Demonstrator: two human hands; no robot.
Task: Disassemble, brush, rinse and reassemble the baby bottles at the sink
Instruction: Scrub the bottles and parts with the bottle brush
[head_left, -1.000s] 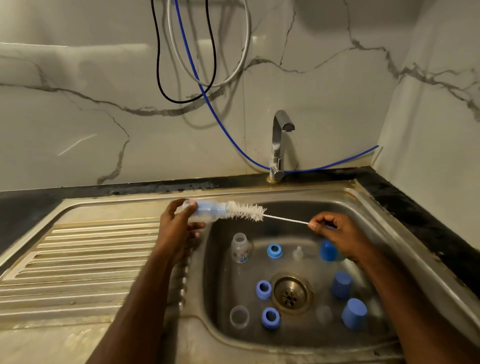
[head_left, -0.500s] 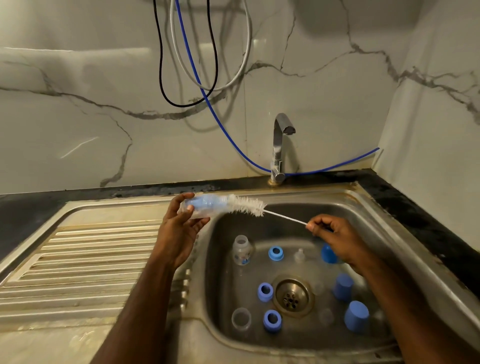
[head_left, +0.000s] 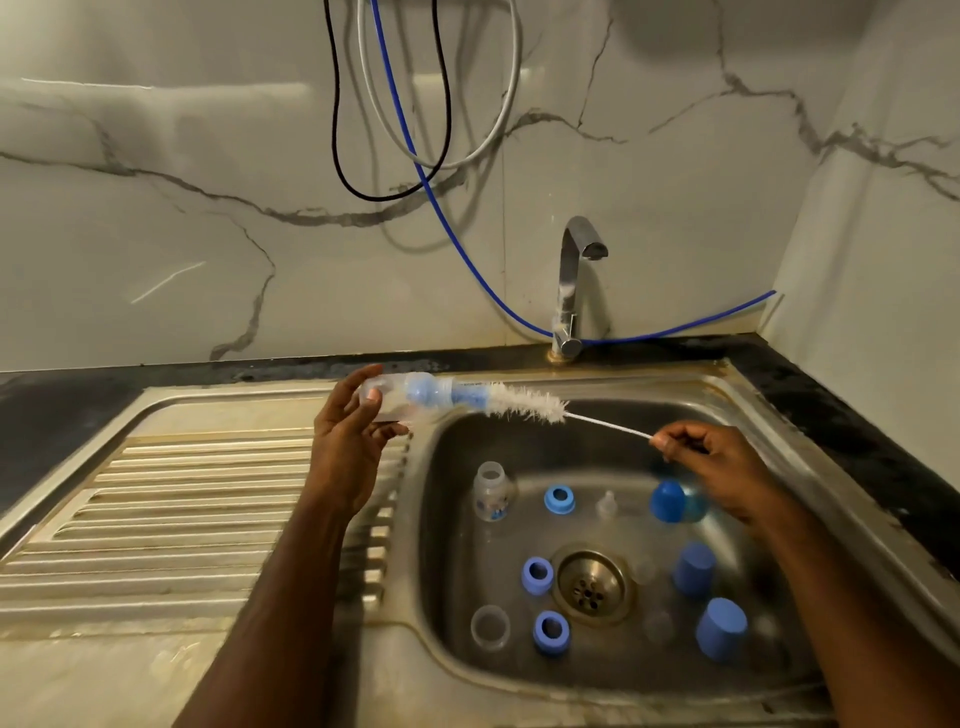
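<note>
A big marble wall (head_left: 156, 234) stands behind a dark surface (head_left: 62, 410), and a metal sink (head_left: 769, 415) is set in it, with a bumpy draining board (head_left: 156, 509) on its left side. A shiny tap (head_left: 571, 280) stands at the back, and a blue hose (head_left: 467, 249) hangs down the wall and runs behind it. The left hand (head_left: 348, 441) holds a clear baby bottle (head_left: 395, 397) on its side, above the edge where the board meets the bowl; its grip is curled round the bottle. A white bottle brush (head_left: 524, 405) is pushed partway into the bottle's mouth, with fuzzy bristles sticking out. The right hand (head_left: 722, 462) is over the bowl, and its grip pinches the thin wire end of the brush. Down in the bowl, another small bottle (head_left: 491, 491) stands up. Blue caps (head_left: 719, 634) sit on the right side. Blue rings (head_left: 550, 631) lie near the drain (head_left: 592, 587). A tiny clear teat (head_left: 607, 503) stands near the back.
</note>
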